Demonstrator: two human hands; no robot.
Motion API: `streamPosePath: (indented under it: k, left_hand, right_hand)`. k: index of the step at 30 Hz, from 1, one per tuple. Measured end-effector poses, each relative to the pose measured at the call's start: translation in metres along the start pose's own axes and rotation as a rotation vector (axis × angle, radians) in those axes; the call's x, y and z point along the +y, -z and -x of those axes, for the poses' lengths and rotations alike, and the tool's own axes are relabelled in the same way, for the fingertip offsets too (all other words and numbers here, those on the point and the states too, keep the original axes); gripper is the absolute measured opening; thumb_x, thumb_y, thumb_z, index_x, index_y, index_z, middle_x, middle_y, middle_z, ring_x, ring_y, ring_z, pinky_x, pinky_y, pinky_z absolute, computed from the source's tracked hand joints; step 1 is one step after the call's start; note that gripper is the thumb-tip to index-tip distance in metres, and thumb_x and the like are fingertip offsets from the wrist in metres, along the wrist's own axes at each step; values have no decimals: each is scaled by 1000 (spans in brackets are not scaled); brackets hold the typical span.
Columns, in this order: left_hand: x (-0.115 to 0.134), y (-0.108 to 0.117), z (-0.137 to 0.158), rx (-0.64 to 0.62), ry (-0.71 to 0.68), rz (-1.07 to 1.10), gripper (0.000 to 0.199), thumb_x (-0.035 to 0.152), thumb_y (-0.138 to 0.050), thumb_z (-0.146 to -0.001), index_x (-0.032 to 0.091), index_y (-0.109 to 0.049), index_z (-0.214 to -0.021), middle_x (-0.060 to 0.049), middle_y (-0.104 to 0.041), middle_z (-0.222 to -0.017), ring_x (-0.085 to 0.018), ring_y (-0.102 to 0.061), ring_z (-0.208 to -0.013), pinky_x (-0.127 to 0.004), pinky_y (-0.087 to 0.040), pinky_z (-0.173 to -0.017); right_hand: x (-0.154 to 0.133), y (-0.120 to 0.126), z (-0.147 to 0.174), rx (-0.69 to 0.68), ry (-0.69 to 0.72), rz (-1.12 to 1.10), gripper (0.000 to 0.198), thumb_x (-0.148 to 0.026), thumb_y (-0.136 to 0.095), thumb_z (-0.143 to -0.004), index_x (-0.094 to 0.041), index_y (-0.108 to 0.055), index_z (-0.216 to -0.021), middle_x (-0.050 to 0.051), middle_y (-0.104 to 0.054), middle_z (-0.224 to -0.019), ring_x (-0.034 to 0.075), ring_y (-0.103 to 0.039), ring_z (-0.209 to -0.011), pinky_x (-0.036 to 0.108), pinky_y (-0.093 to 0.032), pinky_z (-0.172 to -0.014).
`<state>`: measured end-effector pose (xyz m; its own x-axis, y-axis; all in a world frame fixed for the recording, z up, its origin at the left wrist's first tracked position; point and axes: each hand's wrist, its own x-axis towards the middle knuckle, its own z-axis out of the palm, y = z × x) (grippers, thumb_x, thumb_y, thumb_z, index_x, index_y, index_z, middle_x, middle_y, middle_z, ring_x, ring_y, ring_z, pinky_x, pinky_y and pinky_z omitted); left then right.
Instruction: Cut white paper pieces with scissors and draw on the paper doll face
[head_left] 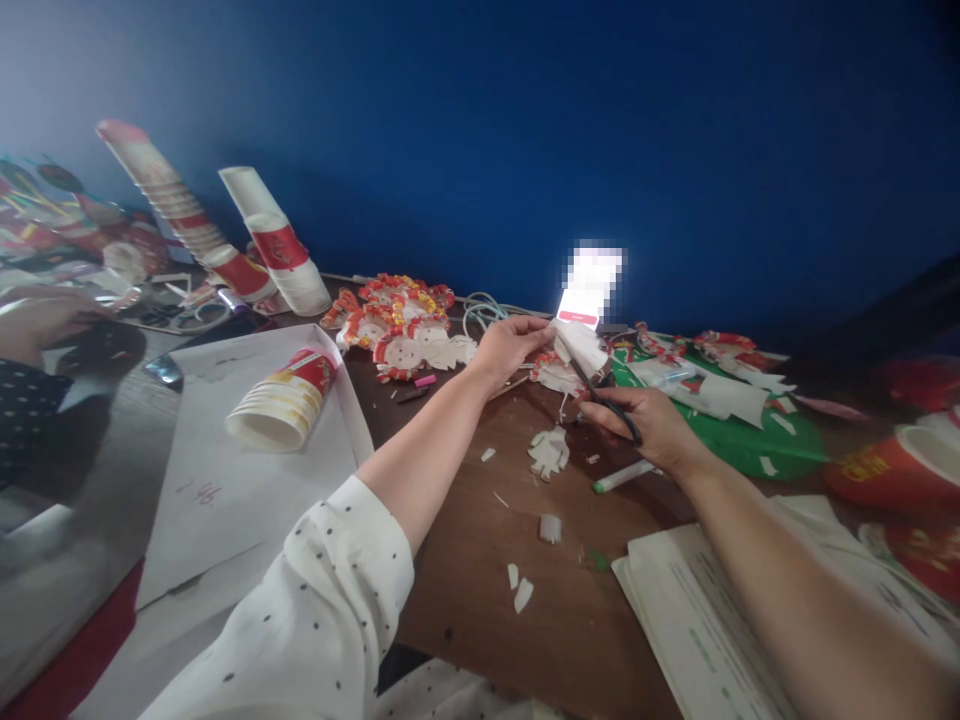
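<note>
Saw two cup towers [279, 242] at the left rear of the surface [480, 535], a sheet [191, 520] before them, and a cup stack [292, 395] on it. Found cutouts [400, 355] right of the towers. Noted a paper piece [587, 346] in the left hand [507, 350] and scissors [584, 376] in the right hand [651, 420], before a phone [586, 285]. Saw a marker [624, 476] nearer, and at right a mat [742, 445] behind papers [682, 585], left of a cup [859, 478].

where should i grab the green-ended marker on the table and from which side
Pinch the green-ended marker across the middle of its barrel, probably best from above and the near side: it lies flat as a slim straight rod, green end to the left, and the right hand with the scissors is just beyond it.
</note>
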<state>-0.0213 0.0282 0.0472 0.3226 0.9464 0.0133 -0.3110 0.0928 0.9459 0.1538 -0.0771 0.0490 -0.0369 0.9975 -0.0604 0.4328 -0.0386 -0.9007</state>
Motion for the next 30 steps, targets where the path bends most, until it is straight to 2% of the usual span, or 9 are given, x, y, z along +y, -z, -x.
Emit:
streamPosePath:
  k: [8,16,24,30]
  left_hand:
    - [0,1,-1,-9,-5,-2,7,18,-72,-72,13,-67,-76,0,-66,-67,-6,-58,-60,-24,-46,-72]
    - [-2,3,-2,-35,-30,-4,7,19,-70,-74,12,-67,-77,1,-65,-65,-5,-55,-57,-22,-44,-67]
    - [-1,5,-3,-55,-37,-62,14,22,-74,-70,11,-68,-76,-2,-66,-68,-7,-57,-62,-25,-45,-72]
    - [-1,8,-5,-97,-32,-79,21,27,-76,-67,10,-68,-77,-2,-66,-68,-8,-58,-63,-26,-45,-73]
  right_hand:
    - [-4,-1,1,-5,34,31,42,-58,-70,-67,-16,-70,-71,-1,-51,-45,9,-42,-40,23,-33,-38]
    - [-3,-2,1,-24,25,44,41,-57,-70,-70,-16,-68,-73,-2,-53,-46,9,-46,-41,23,-34,-42]
    - [-4,-4,3,-36,44,41,41,-56,-66,-74,-17,-62,-64,-1,-54,-48,9,-47,-44,22,-35,-44]
    - [-3,-3,3,-31,62,81,41,-56,-64,-76,-15,-65,-70,-1,-54,-47,9,-46,-43,23,-33,-44]
